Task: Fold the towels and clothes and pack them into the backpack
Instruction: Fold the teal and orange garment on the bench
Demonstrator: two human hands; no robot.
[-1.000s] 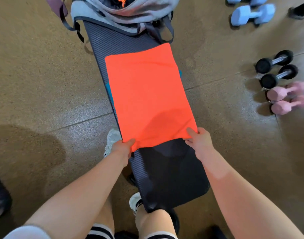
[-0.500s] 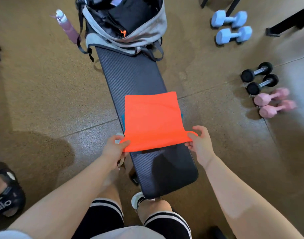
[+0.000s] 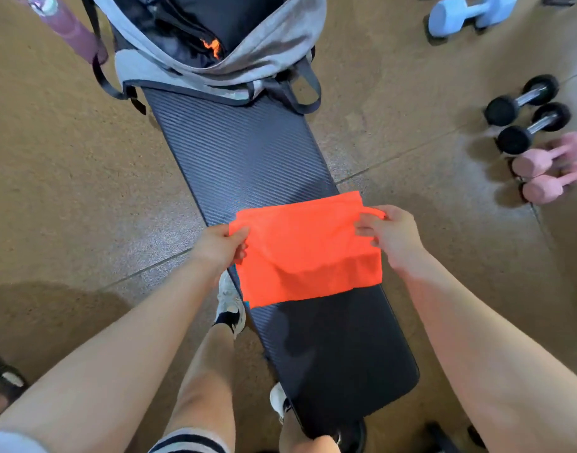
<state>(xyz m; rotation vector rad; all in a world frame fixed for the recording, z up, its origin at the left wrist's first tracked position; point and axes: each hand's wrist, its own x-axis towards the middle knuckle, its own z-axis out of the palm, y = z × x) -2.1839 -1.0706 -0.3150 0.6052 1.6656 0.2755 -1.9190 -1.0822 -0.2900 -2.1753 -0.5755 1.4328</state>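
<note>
An orange towel (image 3: 308,253), folded over, is held across the near half of the black bench (image 3: 248,152). Its left edge is pinched by the left hand (image 3: 220,246), thumb on top and fingers curled under the cloth. Its upper right corner is pinched by the right hand (image 3: 390,235), with a small tip of cloth sticking out past the fingers. The towel spans between the two grips and overhangs both long sides of the bench a little; its near edge lies on the bench pad. A bit of teal shows under the towel's near left corner. A grey backpack (image 3: 215,47) is seen open on the far end of the bench, well apart from the towel. Dumbbells (image 3: 525,112) are seen on the floor right of the bench.
</note>
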